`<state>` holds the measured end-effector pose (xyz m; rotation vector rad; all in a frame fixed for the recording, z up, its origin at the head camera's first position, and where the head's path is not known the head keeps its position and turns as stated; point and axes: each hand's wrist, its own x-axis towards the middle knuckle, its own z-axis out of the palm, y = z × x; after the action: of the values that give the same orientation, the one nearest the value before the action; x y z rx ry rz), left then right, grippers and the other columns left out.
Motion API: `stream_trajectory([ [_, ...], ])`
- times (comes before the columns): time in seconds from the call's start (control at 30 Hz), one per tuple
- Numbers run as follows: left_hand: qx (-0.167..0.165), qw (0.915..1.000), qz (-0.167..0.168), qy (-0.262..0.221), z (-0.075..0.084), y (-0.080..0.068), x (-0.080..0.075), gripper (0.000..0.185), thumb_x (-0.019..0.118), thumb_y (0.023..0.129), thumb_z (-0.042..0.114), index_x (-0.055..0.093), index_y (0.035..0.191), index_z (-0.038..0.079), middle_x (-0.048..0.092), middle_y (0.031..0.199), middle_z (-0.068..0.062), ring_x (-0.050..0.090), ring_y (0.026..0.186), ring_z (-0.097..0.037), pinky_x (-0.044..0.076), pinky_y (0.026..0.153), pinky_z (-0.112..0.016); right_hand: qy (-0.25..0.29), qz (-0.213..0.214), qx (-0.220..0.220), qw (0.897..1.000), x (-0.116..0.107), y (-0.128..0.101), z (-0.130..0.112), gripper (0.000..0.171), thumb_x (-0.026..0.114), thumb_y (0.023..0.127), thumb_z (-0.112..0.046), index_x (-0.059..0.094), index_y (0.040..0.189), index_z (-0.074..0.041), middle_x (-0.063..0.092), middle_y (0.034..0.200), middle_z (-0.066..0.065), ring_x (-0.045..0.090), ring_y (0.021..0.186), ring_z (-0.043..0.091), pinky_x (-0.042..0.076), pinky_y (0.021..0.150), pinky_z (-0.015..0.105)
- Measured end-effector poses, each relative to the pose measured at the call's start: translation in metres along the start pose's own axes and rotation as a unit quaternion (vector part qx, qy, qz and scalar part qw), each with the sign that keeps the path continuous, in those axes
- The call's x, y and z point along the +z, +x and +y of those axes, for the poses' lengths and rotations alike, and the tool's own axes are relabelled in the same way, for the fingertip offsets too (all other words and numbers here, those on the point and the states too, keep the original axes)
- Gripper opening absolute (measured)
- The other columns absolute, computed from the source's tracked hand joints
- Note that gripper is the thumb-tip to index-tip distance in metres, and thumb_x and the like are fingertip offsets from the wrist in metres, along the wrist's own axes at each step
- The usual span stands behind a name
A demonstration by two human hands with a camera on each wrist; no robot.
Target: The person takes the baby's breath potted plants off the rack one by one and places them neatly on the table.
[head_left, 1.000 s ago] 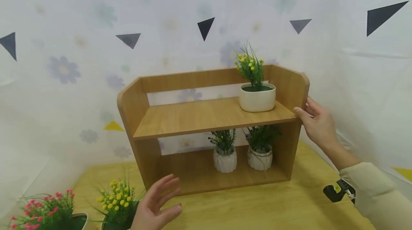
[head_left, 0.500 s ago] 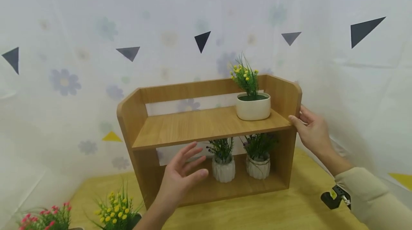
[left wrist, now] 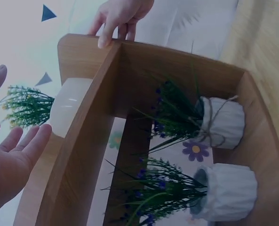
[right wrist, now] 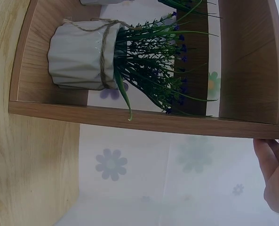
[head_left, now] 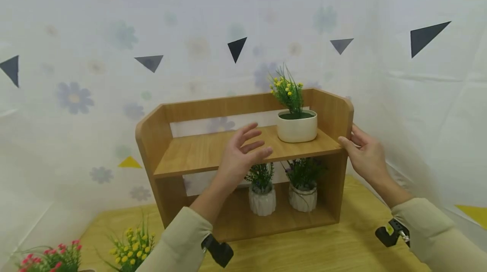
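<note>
A two-tier wooden shelf stands on the table. My right hand holds its right side panel near the upper board, thumb at the front edge and fingers along the outer face. Fingers spread and nothing in it, my left hand hovers before the upper board. To its right, a white oval flowerpot with yellow flowers sits on that board; the left wrist view shows the same flowerpot just beyond the fingertips. Two ribbed white pots with purple-flowered plants, one left and one twine-tied, stand on the lower board.
Yellow flowers and pink flowers in pots show at the lower left, partly cut off by the frame. A white patterned curtain hangs behind the shelf. The wooden table extends in front.
My left hand has risen from the front left, moving rightward to the upper board, fingers still spread. The view tilted up slightly. My right hand keeps its hold on the side panel.
</note>
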<state>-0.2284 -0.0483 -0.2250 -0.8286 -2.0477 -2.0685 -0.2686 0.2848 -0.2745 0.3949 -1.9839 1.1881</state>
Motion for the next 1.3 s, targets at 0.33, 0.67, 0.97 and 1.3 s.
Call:
stream_trajectory([
  [0.33,-0.028,0.9992,0.017,0.024,-0.01,0.053,0.018,0.074,0.081,0.087,0.019,0.045,0.151,0.025,0.047,0.15,-0.008,0.051,0.132,-0.033,0.05,0.099,-0.048,0.005,-0.009,-0.006,1.0,0.004,-0.005,0.0,0.054,0.067,0.097,-0.008,0.048,0.147,0.001,0.058,0.13,0.029,0.062,0.109,0.009,0.049,0.075,0.011],
  [0.67,-0.081,0.993,0.037,0.077,-0.04,0.067,0.023,0.081,0.084,0.085,0.019,0.042,0.153,0.019,0.04,0.154,-0.015,0.045,0.135,-0.038,0.047,0.102,-0.052,0.026,-0.011,0.017,0.999,0.012,-0.024,0.005,0.054,0.067,0.097,-0.007,0.047,0.147,0.001,0.058,0.128,0.031,0.06,0.101,-0.004,0.049,0.076,0.01],
  [0.97,-0.089,0.9876,0.034,0.125,-0.036,0.09,0.035,0.088,0.086,0.083,0.022,0.037,0.156,0.018,0.037,0.156,-0.013,0.045,0.134,-0.037,0.043,0.105,-0.052,0.021,-0.004,0.02,1.0,0.005,-0.016,0.003,0.054,0.067,0.098,-0.009,0.048,0.148,-0.003,0.058,0.132,0.027,0.062,0.107,0.005,0.05,0.077,0.011],
  [1.3,-0.07,0.984,0.031,0.161,-0.031,0.111,0.046,0.091,0.088,0.08,0.022,0.037,0.155,0.015,0.04,0.154,-0.014,0.042,0.137,-0.034,0.037,0.111,-0.047,-0.005,0.005,-0.003,1.0,0.002,-0.002,-0.002,0.052,0.067,0.098,-0.01,0.049,0.147,-0.002,0.058,0.134,0.024,0.061,0.115,0.033,0.05,0.078,0.011],
])
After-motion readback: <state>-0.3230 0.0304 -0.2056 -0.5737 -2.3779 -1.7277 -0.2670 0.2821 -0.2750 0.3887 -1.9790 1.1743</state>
